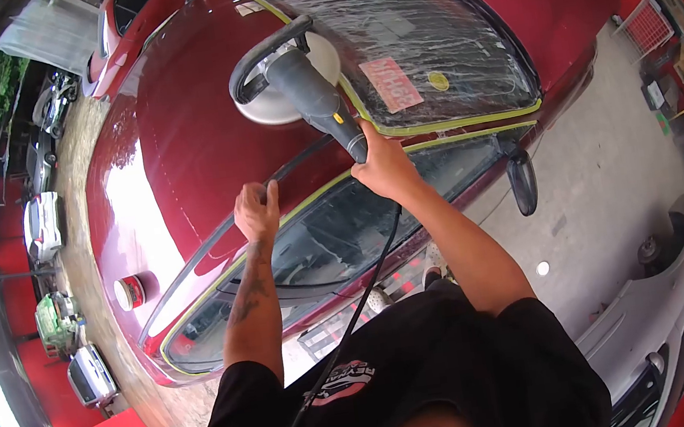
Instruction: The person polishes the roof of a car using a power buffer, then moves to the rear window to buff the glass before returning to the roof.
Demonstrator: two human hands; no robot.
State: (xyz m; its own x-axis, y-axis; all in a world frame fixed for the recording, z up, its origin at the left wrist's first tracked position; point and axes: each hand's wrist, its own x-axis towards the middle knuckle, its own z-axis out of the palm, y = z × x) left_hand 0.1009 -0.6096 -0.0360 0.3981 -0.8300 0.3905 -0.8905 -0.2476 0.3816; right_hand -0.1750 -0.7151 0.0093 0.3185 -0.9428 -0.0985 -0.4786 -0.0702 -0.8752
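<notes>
My right hand [387,162] is wrapped round the rear grip of a dark grey polisher [307,88]. The polisher lies over the red car roof [193,129] near the windscreen, its white round pad [272,106] partly hidden under the black loop handle. My left hand [259,211] is at the roof edge above the side windows, fingers curled against a dark strip; what they hold, if anything, is hidden. Yellow-green tape [468,121] borders the streaked windscreen [423,39] and side windows. A black cord runs from the polisher down across my shirt.
A round tin [129,292] stands on the red car at the left. The side mirror [521,181] juts out at the right. A grey car body [662,284] is at the lower right, shelves with boxes [680,87] at the far right. Several parked vehicles line the left.
</notes>
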